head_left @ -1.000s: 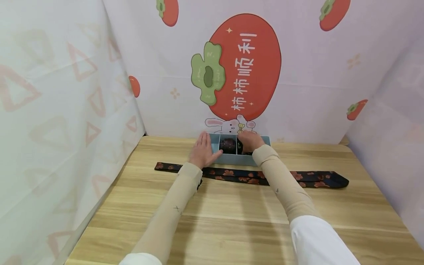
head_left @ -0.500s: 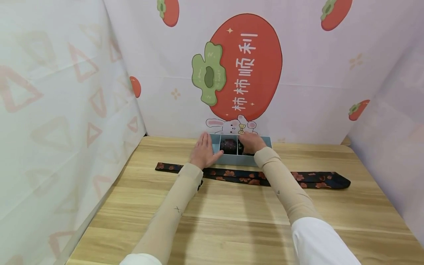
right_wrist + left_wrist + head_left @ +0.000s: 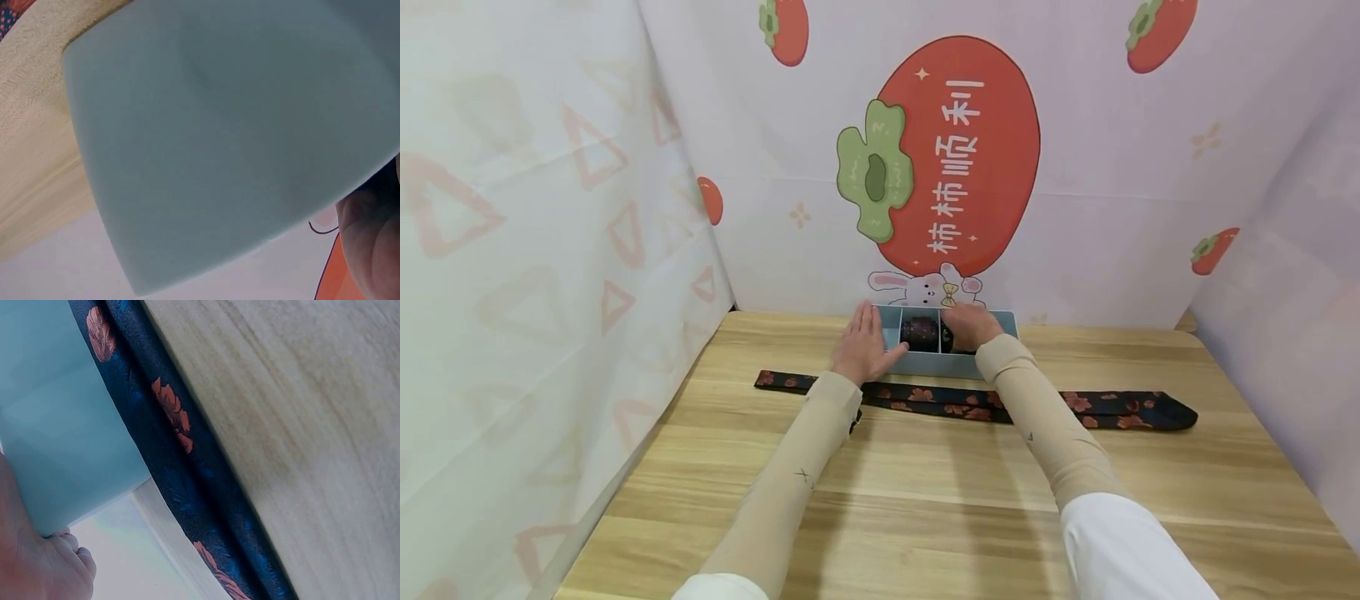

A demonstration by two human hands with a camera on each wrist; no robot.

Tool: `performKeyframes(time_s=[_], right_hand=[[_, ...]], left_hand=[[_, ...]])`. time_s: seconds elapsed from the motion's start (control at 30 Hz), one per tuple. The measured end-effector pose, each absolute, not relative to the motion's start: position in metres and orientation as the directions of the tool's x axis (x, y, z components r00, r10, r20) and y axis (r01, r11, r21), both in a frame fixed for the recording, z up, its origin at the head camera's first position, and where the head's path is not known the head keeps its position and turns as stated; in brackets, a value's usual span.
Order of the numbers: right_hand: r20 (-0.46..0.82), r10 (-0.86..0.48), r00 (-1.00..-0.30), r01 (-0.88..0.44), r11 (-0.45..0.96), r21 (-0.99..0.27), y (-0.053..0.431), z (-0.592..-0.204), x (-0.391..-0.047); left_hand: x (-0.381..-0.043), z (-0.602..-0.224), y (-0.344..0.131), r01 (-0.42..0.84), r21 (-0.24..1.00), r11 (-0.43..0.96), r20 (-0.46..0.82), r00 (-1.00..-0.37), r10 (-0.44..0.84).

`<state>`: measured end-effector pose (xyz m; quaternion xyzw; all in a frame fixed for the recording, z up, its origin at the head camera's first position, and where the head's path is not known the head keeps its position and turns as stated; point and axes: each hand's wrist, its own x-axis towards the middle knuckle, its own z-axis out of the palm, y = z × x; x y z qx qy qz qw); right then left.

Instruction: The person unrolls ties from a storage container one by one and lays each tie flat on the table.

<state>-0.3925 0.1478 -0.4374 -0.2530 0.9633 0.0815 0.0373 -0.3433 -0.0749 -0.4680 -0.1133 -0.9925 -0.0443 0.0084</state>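
Observation:
A light-blue divided box (image 3: 936, 365) stands at the back of the table. My left hand (image 3: 859, 346) rests on its left end with straight fingers, the thumb along the front rim. In the middle compartment sits a dark, dotted rolled necktie (image 3: 921, 333). My right hand (image 3: 970, 325) reaches into the compartment to the right and grips another dark roll (image 3: 947, 338), apparently a necktie, mostly hidden by the hand. In the right wrist view, curled fingers (image 3: 369, 244) lie against that dark cloth. A dark necktie (image 3: 1120, 408) with orange flowers lies lengthwise before the box, under both forearms.
The wooden table (image 3: 917, 517) extends toward me. A printed cloth backdrop (image 3: 775, 242) rises right behind the box. Cloth side walls (image 3: 512, 292) flank the table at left and right.
Both hands keep nearly the same places, the left on the box's end and the right in its compartment. The whole view has shifted very slightly.

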Motion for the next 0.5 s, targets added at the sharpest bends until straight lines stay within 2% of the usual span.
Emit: performKeyframes(time_s=[0.5], right_hand=[[-0.14, -0.489, -0.861, -0.5, 0.864, 0.062, 0.1501, -0.4379, -0.3933]], left_hand=[[-0.3424, -0.4687, -0.0736, 0.225, 0.1, 0.969, 0.024, -0.974, 0.224]])
